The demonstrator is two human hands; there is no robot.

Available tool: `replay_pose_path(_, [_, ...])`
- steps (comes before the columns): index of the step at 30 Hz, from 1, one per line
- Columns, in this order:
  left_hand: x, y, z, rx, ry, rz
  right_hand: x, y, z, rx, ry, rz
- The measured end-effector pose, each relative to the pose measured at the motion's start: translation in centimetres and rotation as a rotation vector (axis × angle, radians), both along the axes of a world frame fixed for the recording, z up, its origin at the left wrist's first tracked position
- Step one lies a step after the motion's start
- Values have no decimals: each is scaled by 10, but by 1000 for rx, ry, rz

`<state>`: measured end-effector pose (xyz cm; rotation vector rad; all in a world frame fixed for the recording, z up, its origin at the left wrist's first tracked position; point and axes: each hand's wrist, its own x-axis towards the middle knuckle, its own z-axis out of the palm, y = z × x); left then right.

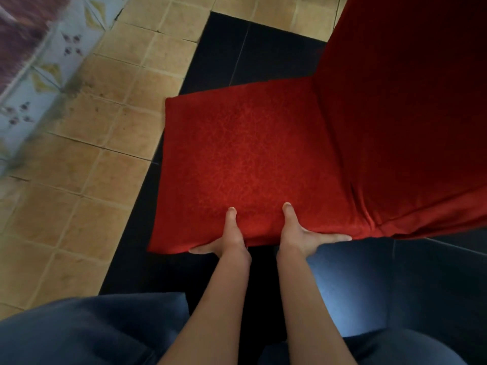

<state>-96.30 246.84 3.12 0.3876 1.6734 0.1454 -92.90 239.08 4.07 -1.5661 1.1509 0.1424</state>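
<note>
Red patterned cloth [250, 159], flat square section, spread over black floor mat [224, 56]. I saw left hand [229, 238] gripping its near edge, thumb on top, fingers beneath. Right hand [303, 235] gripped same edge just beside. Rest of cloth rose at right. Tan tiled floor [92, 154] lay left of mat.

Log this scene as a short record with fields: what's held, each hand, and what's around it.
held thing: red seat cushion, gripped at its near edge
left hand: thumb on top, fingers under the edge
right hand: same grip, beside the left
right of it: red backrest
below: black mat on tan floor tiles
</note>
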Motion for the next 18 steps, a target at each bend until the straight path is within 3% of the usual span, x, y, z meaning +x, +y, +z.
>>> replay_pose_path(7, [7,6,36,-69,-127,6,11,15,41,-24,44,-1])
replay_pose_path(18, [4,10,66,-15,-51,-75,16,9,76,17,128,21])
